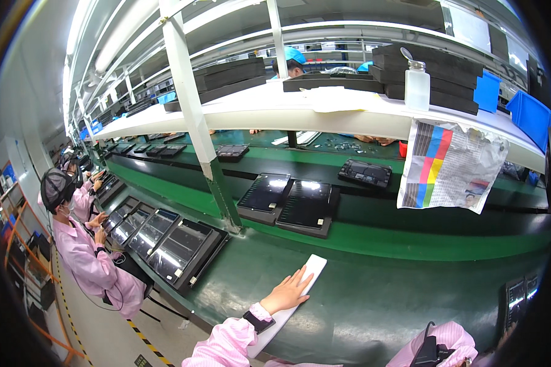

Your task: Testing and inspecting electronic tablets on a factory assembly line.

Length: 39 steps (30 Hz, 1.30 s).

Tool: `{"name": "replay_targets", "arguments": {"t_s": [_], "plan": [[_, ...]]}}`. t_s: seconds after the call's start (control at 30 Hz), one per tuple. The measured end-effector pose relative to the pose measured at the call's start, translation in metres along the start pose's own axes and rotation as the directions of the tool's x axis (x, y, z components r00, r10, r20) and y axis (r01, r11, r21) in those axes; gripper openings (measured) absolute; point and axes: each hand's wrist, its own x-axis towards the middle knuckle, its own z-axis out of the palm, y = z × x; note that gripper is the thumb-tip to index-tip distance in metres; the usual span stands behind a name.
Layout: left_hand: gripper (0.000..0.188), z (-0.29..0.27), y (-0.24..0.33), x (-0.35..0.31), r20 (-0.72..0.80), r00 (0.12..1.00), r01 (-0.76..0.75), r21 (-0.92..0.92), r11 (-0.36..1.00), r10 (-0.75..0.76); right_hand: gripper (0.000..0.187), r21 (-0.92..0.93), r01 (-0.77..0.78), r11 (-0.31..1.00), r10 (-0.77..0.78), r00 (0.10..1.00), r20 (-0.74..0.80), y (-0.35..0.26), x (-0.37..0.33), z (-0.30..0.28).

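Note:
My left hand [286, 292] lies on a long, flat white strip [315, 269] on the green bench, its fingers stretched out and fairly close together. The strip runs diagonally from under the palm down past my sleeve, which hides part of it; its material is unclear. On that wrist is a black band [260, 321]. At the lower right my other pink sleeve [434, 342] shows, with a black device [431, 353] and a cable at the wrist. The right hand itself does not show.
Dark panels in black trays [306, 208] sit on the green line ahead; more panels [180, 248] line the bench at left, beside co-workers in pink [89, 263]. A white post [193, 92] supports a shelf with a bottle [417, 88]. A printed sheet [450, 165] hangs down.

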Motion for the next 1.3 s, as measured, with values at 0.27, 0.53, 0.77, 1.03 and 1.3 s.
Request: {"name": "replay_targets", "arguments": {"t_s": [0.27, 0.53, 0.77, 1.03, 1.3], "plan": [[0.070, 0.002, -0.002, -0.001, 0.066, 0.998, 0.008, -0.031, 0.999, -0.006, 0.027, 0.006, -0.011, 1.000, 0.011, 0.999, -0.035, 0.004, -0.007, -0.025], [0.070, 0.004, -0.003, 0.000, 0.065, 0.998, -0.006, -0.043, 0.999, 0.009, 0.028, 0.030, 0.026, 0.999, -0.024, 0.996, -0.088, 0.038, -0.018, -0.116], [0.071, 0.009, -0.017, 0.010, -0.115, 0.992, -0.045, 0.000, 0.999, 0.045, 0.028, 0.316, 0.140, 0.938, -0.224, 0.942, 0.249, -0.035, -0.046, -0.137], [0.078, 0.017, -0.039, 0.026, 0.071, 0.995, -0.074, 0.126, 0.989, 0.065, 0.020, -0.513, 0.538, 0.668, -0.504, 0.835, 0.220, -0.063, -0.120, 0.222], [0.085, 0.002, -0.036, 0.034, 0.091, 0.995, -0.040, 0.150, 0.988, 0.026, 0.027, -0.808, 0.202, 0.553, -0.356, 0.934, -0.010, 0.002, -0.174, 0.189]]}}
